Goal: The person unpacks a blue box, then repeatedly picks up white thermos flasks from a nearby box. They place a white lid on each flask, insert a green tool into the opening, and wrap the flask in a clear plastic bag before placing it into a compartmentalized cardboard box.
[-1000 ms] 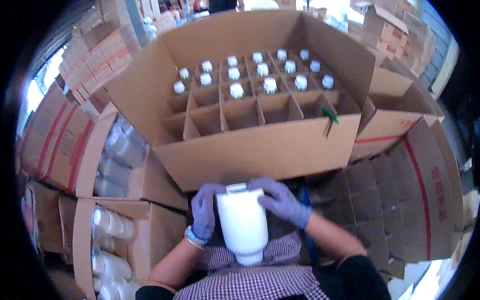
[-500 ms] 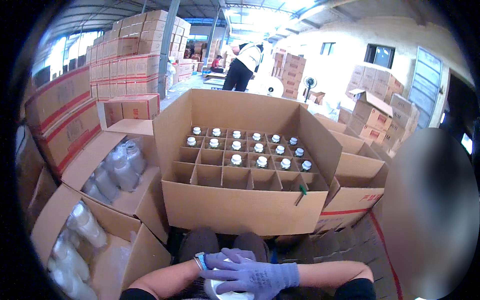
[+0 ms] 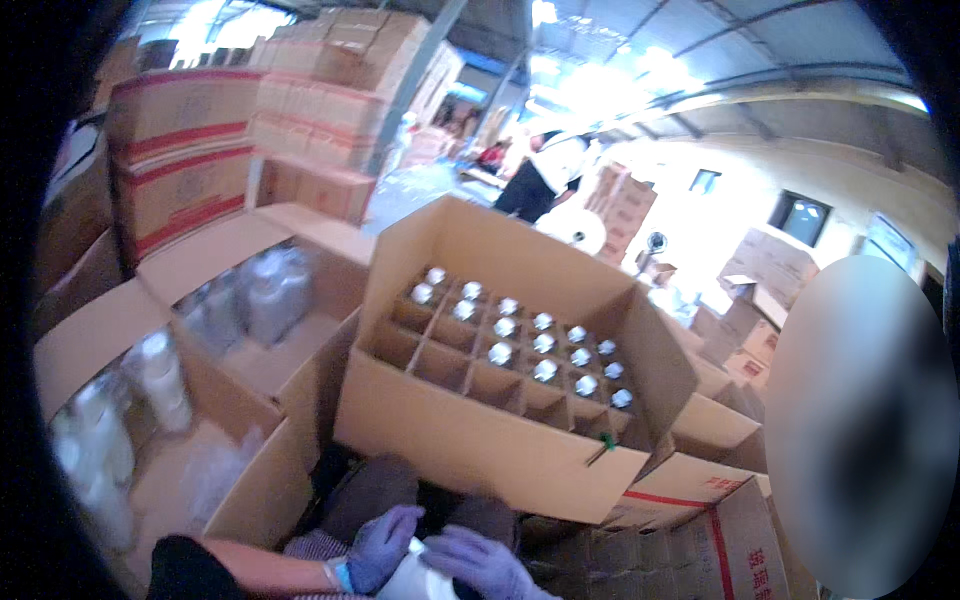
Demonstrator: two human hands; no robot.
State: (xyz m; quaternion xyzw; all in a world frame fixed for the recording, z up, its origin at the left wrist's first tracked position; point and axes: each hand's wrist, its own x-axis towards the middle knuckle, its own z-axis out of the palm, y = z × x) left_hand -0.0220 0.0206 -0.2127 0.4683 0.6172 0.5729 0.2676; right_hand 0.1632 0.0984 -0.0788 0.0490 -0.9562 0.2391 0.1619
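Observation:
Low in my lap, a smooth white object [image 3: 416, 578] sits between my hands; its kind is not clear, as the hands and the lower edge hide much of it. My left hand [image 3: 381, 550], in a purple glove with a pale band at the wrist, grips its left side. Against its right side lies my right hand [image 3: 478, 560], also gloved, fingers close together. Beyond my knees stands an open cardboard box [image 3: 480, 470] with a divider grid. White-capped bottles [image 3: 500, 353] fill several far and right cells, while nearer cells hold none.
At left, two open cartons hold pale bottles [image 3: 160, 380] and clear-wrapped bottles [image 3: 275, 290]. Stacked cartons [image 3: 185, 160] rise behind them. A green item [image 3: 607, 441] clings to the box's near rim. More cartons [image 3: 690, 470] stand at right. A person [image 3: 545, 178] stands farther back.
My view has tilted and turned, so the box appears slanted and lower. My hands, overlapped before on the white object, have moved apart to either side of it.

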